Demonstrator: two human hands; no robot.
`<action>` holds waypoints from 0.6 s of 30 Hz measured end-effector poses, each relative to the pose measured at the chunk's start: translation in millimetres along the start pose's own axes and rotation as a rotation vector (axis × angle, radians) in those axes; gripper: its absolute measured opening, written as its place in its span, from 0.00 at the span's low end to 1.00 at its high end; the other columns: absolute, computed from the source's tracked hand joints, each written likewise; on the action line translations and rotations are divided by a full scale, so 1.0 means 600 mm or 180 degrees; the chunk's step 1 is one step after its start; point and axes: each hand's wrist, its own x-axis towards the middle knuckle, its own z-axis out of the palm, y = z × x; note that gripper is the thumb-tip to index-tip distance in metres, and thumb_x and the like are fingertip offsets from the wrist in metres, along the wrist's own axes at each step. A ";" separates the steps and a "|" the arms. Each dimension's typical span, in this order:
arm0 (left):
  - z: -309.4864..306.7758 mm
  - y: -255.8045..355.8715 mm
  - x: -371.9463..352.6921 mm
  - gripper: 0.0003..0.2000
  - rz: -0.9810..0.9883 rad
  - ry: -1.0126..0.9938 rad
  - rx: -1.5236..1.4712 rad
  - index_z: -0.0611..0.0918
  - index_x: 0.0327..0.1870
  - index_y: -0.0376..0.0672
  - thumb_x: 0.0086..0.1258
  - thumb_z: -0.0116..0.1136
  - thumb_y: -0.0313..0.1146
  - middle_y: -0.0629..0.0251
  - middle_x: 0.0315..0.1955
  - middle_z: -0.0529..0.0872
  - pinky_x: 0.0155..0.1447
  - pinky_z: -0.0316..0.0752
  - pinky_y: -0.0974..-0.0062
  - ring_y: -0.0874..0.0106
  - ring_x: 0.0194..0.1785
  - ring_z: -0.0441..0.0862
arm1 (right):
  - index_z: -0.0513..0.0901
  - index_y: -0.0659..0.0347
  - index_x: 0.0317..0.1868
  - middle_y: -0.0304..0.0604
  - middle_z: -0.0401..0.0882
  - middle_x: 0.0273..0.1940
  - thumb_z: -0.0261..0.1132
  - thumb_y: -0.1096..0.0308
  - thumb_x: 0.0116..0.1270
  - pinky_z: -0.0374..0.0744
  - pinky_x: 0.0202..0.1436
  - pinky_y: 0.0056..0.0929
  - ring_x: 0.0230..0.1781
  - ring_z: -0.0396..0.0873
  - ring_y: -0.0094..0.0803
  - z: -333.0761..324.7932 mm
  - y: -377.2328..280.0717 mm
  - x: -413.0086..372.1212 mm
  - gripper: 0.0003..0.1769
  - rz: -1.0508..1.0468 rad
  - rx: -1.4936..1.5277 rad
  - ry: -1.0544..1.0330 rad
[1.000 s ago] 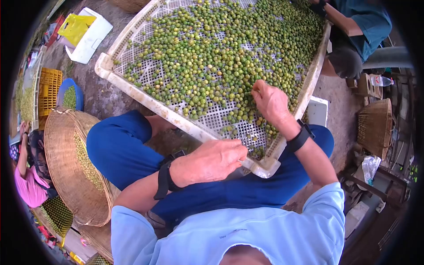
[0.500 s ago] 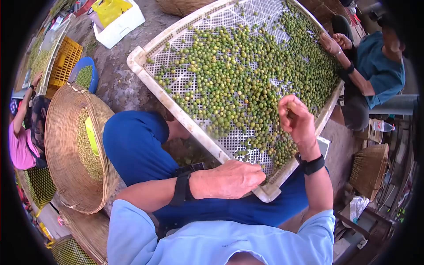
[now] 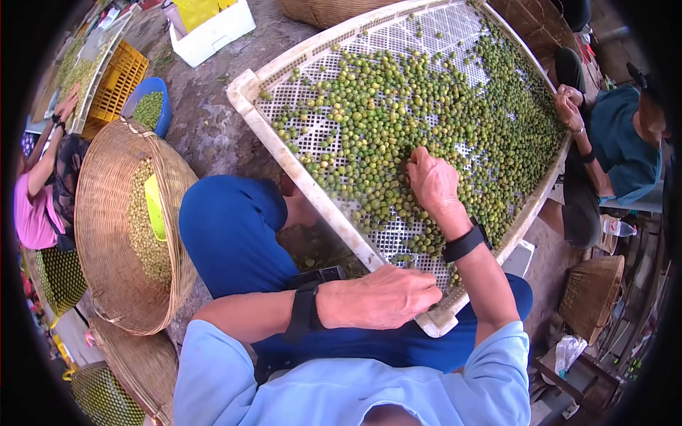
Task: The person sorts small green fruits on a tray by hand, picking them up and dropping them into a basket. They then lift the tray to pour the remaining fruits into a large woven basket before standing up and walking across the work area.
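Note:
A white perforated tray [image 3: 312, 186] lies before my knees, spread with small round green fruits [image 3: 383, 106]. My left hand [image 3: 380, 295] is closed at the near corner of the tray, its fingertips tucked down; what it holds, if anything, is hidden. Over the middle of the tray, my right hand [image 3: 435, 183] reaches down among the fruits with curled fingers, and its fingertips are hidden behind the knuckles.
To the left stands a large wicker basket [image 3: 99, 234] with paler fruits and a yellow-green scoop [image 3: 154, 208]. Behind it are a blue basin [image 3: 165, 117] and a yellow crate [image 3: 126, 79]. One person [image 3: 621, 142] sits at the right, another [image 3: 39, 206] at the left.
My right hand has moved left and down onto the fruits, from above the tray's right part. The left hand stays at the near corner. The whole view has shifted slightly.

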 end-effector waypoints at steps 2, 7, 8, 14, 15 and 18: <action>0.003 0.001 0.002 0.06 0.0003 -0.0025 0.0010 0.72 0.31 0.37 0.57 0.56 0.26 0.61 0.26 0.70 0.28 0.73 0.68 0.64 0.30 0.76 | 0.74 0.58 0.40 0.45 0.79 0.24 0.59 0.64 0.60 0.75 0.29 0.40 0.25 0.78 0.42 0.005 0.012 -0.002 0.09 -0.0282 0.0303 0.0222; 0.003 0.001 0.002 0.06 0.0039 0.0039 -0.0082 0.72 0.31 0.38 0.58 0.56 0.27 0.62 0.26 0.70 0.28 0.73 0.67 0.63 0.30 0.76 | 0.74 0.61 0.42 0.33 0.72 0.20 0.55 0.67 0.65 0.57 0.08 0.12 0.10 0.60 0.13 -0.053 0.019 -0.034 0.09 0.0750 0.5999 -0.1201; 0.002 0.000 0.003 0.06 0.0077 0.0016 -0.0095 0.72 0.31 0.38 0.58 0.56 0.27 0.62 0.26 0.70 0.28 0.73 0.67 0.63 0.30 0.76 | 0.74 0.63 0.44 0.40 0.75 0.27 0.54 0.65 0.65 0.60 0.09 0.14 0.12 0.62 0.18 -0.047 0.029 -0.044 0.12 0.0688 0.6581 -0.1256; -0.002 0.006 0.011 0.05 0.0009 -0.0133 -0.0182 0.72 0.31 0.39 0.57 0.57 0.26 0.63 0.26 0.70 0.28 0.74 0.69 0.64 0.29 0.76 | 0.70 0.70 0.55 0.52 0.77 0.46 0.43 0.48 0.71 0.81 0.38 0.29 0.40 0.78 0.35 -0.056 0.001 -0.084 0.31 0.1221 0.7725 -0.1062; 0.000 0.006 0.012 0.05 -0.0045 -0.0150 -0.0249 0.72 0.30 0.38 0.58 0.56 0.26 0.60 0.26 0.71 0.29 0.73 0.66 0.60 0.29 0.77 | 0.68 0.71 0.57 0.55 0.74 0.50 0.41 0.46 0.71 0.79 0.50 0.38 0.47 0.77 0.40 -0.053 0.002 -0.086 0.33 0.0985 0.8081 -0.1245; 0.003 0.006 0.012 0.05 -0.0096 -0.0225 -0.0262 0.71 0.30 0.38 0.58 0.55 0.26 0.59 0.26 0.72 0.30 0.73 0.63 0.57 0.29 0.77 | 0.64 0.71 0.61 0.57 0.70 0.55 0.36 0.44 0.72 0.75 0.56 0.42 0.53 0.74 0.44 -0.055 -0.005 -0.103 0.36 0.1122 0.8283 -0.1142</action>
